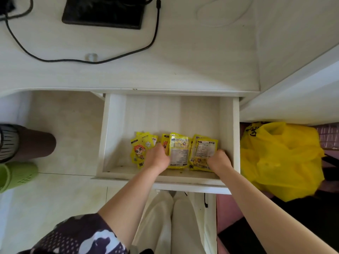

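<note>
Above me the pale desk top (183, 61) carries a flat black device (102, 11) at its far edge, and a black cable (152, 39) loops down from it and across the wood. A small clear round piece (91, 56) sits just beside that cable. To my right a crumpled yellow plastic bag (282, 158) lies under the desk. To my left, on the tiled floor (64, 125), someone's brown trouser leg (36, 143) stands above a green clog (16, 176).
</note>
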{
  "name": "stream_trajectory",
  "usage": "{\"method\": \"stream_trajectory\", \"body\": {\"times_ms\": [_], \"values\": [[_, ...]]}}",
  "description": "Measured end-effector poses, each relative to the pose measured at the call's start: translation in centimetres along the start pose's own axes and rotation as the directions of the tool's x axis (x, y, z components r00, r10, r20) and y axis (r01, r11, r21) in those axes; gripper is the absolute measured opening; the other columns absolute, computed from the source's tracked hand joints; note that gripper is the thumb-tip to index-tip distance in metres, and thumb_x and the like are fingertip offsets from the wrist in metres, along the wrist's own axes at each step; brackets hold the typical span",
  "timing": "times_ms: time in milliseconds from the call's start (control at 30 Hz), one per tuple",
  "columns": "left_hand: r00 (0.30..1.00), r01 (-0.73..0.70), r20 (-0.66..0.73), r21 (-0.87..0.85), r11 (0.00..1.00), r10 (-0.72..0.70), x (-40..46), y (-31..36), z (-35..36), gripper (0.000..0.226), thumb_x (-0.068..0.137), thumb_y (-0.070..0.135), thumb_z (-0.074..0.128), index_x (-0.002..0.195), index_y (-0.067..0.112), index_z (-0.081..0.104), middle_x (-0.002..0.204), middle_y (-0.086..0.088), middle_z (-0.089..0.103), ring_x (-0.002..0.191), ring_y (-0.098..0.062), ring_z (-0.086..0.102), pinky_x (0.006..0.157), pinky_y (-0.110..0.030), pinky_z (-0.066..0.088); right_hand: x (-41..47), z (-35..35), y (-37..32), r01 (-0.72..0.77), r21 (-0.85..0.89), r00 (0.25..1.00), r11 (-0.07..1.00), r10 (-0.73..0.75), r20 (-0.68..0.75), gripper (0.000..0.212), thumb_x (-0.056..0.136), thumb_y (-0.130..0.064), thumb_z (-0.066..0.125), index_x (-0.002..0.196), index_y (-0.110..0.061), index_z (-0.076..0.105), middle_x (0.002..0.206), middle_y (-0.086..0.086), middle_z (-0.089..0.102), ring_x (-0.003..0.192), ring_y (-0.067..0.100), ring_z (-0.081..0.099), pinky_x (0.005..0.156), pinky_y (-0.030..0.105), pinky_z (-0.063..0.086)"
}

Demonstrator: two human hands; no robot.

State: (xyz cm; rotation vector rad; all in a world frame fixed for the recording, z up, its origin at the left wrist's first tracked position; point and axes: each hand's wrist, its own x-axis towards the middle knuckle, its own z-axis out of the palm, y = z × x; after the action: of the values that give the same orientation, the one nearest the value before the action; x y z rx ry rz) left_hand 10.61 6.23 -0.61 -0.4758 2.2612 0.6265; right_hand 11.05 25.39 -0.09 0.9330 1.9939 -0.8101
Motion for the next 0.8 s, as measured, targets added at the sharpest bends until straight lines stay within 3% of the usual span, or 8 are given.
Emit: {"method": "stream_trajectory", "body": {"times_ms": [100,200,367,533,633,800], "values": [[0.999,-0.003,-0.032,0.016,1.000,0.003,-1.1,-1.0,-1.0,0.024,0.090,0.015,0.059,0.113,0.010,0.056,0.115,-0.007,0.061,0.104,-0.024,0.054,0.078,-0.031,0.041,-2.0,-0.4,-0.6,0.053,-0.182,0.998,0.982,-0.056,-0.008,0.045,0.096,-0.010,0.045,0.136,0.004,0.030,0.135,0.023,0.048,0.123,0.037,0.051,0.092,0.038,0.045],[0.996,-0.011,-0.092,-0.016,1.000,0.010,-2.9,-1.8,-2.0,0.026,0.090,0.017,0.060,0.116,0.012,0.058,0.121,-0.005,0.063,0.113,-0.026,0.055,0.087,-0.033,0.043,-4.0,-0.9,-0.7,0.169,-0.290,0.984,0.942,-0.178,-0.005,0.052,0.094,-0.009,0.047,0.140,-0.001,0.024,0.139,0.022,0.042,0.125,0.037,0.047,0.100,0.040,0.042],[0.971,-0.103,-0.226,-0.124,0.987,0.073,-7.9,-3.8,-3.8,0.026,0.091,0.017,0.059,0.117,0.014,0.062,0.116,-0.003,0.066,0.112,-0.023,0.058,0.093,-0.034,0.047,-8.6,-1.9,-1.1,0.340,-0.416,0.934,0.843,-0.354,0.047,0.051,0.094,-0.012,0.046,0.141,-0.005,0.028,0.134,0.017,0.047,0.117,0.034,0.052,0.086,0.036,0.044],[0.932,-0.173,-0.346,-0.157,0.972,0.110,-14.0,-7.1,-5.1,0.038,0.091,0.017,0.054,0.128,0.024,0.057,0.118,-0.003,0.060,0.103,-0.019,0.061,0.089,-0.038,0.051,-13.4,-0.5,-2.7,0.552,-0.537,0.782,0.638,-0.619,0.068,0.036,0.092,-0.016,0.043,0.128,-0.011,0.043,0.125,0.012,0.054,0.111,0.032,0.054,0.081,0.038,0.050],[0.906,-0.191,-0.409,-0.168,0.967,0.108,-17.1,-9.8,-5.0,0.039,0.092,0.017,0.051,0.131,0.020,0.054,0.120,-0.003,0.059,0.113,-0.020,0.054,0.091,-0.037,0.048,-16.5,1.6,-3.8,0.631,-0.579,0.692,0.516,-0.712,0.119,0.039,0.095,-0.018,0.041,0.133,-0.014,0.041,0.128,0.010,0.052,0.115,0.032,0.054,0.078,0.038,0.047],[0.861,-0.126,-0.505,-0.326,0.937,-0.061,-21.4,-14.6,-5.3,0.037,0.094,0.020,0.051,0.131,0.023,0.051,0.122,0.005,0.059,0.114,-0.011,0.052,0.089,-0.028,0.047,-20.7,6.2,-5.4,0.720,-0.589,0.586,0.368,-0.777,0.231,0.040,0.094,-0.017,0.044,0.134,-0.016,0.042,0.129,0.007,0.051,0.116,0.030,0.053,0.077,0.036,0.046]]}}
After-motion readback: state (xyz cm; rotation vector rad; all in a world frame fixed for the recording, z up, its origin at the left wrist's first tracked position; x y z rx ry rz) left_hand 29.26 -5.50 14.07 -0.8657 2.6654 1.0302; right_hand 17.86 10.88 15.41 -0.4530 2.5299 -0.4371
